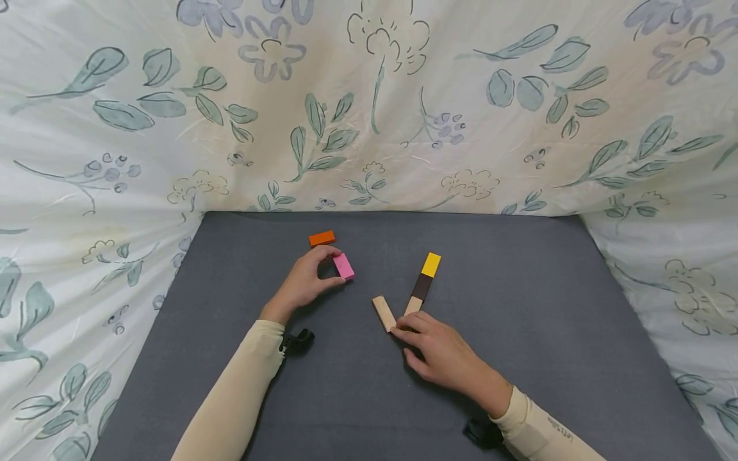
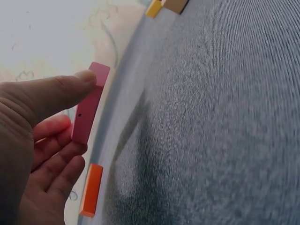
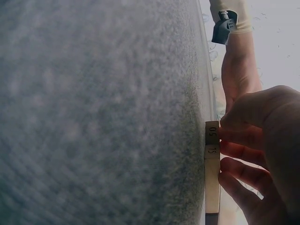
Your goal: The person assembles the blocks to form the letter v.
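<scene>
My left hand (image 1: 305, 280) pinches a pink block (image 1: 344, 266) between thumb and fingers, holding it above the dark cloth. In the left wrist view the block (image 2: 89, 110) shows a small dark dot on its side. My right hand (image 1: 444, 355) rests its fingertips on the near ends of two pale wooden blocks that meet in a V. One pale block (image 1: 383, 314) slants left. The other pale block (image 1: 412, 305) leads into a dark brown block (image 1: 423, 286) and a yellow block (image 1: 431, 264), end to end. Printed digits mark the pale blocks' ends (image 3: 212, 132).
An orange block (image 1: 321, 238) lies on the grey-black cloth (image 1: 548, 307), just beyond my left hand. Leaf-and-flower patterned fabric (image 1: 403, 160) stands along the back and both sides. Each wrist carries a small black camera (image 1: 296, 342).
</scene>
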`<control>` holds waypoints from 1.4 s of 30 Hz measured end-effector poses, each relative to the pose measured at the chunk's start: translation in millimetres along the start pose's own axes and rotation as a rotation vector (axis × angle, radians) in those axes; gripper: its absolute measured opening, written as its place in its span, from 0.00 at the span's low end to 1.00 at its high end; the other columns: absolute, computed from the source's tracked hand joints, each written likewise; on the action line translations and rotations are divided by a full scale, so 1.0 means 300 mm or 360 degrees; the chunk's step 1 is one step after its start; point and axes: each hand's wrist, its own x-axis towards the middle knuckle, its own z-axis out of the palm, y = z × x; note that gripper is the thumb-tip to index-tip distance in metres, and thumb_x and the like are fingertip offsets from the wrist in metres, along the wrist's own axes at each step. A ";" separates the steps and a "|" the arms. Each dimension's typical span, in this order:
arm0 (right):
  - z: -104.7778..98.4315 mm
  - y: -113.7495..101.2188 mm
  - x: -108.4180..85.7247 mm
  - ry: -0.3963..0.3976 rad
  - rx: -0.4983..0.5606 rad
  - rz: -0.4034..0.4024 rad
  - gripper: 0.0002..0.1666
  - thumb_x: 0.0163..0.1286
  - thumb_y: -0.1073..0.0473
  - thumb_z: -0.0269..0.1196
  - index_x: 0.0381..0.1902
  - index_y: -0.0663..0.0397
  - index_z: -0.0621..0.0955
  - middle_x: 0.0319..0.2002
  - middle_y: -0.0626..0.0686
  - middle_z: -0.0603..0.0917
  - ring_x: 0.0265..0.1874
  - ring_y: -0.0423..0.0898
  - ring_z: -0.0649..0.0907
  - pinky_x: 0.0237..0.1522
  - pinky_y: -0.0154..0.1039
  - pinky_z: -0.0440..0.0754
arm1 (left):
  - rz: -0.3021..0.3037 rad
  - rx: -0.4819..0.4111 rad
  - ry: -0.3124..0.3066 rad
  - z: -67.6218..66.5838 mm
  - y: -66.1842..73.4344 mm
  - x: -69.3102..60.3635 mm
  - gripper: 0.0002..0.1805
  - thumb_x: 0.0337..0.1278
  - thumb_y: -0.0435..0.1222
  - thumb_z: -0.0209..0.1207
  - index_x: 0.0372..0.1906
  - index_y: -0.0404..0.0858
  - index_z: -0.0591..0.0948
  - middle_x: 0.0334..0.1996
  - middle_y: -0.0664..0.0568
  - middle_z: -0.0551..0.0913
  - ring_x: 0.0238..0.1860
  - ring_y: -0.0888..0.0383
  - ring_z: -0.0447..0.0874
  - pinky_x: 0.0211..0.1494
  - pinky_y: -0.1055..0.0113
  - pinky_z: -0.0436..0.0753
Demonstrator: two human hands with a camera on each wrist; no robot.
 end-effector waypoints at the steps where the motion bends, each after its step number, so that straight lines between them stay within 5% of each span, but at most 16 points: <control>1: 0.000 0.000 0.000 0.0000 0.0000 -0.0001 0.22 0.70 0.61 0.74 0.62 0.55 0.90 0.57 0.48 0.83 0.57 0.45 0.81 0.52 0.47 0.87 | -0.0002 0.0000 -0.0003 0.001 0.002 0.000 0.33 0.62 0.39 0.79 0.70 0.40 0.80 0.69 0.45 0.79 0.69 0.44 0.75 0.76 0.42 0.71; 42: -0.007 -0.003 0.000 -0.0006 -0.0012 -0.0012 0.23 0.70 0.63 0.73 0.62 0.55 0.89 0.58 0.48 0.83 0.60 0.46 0.81 0.53 0.47 0.87 | 0.0074 -0.0037 -0.0041 0.100 0.058 -0.002 0.31 0.61 0.40 0.80 0.68 0.41 0.82 0.66 0.49 0.81 0.66 0.49 0.78 0.74 0.46 0.75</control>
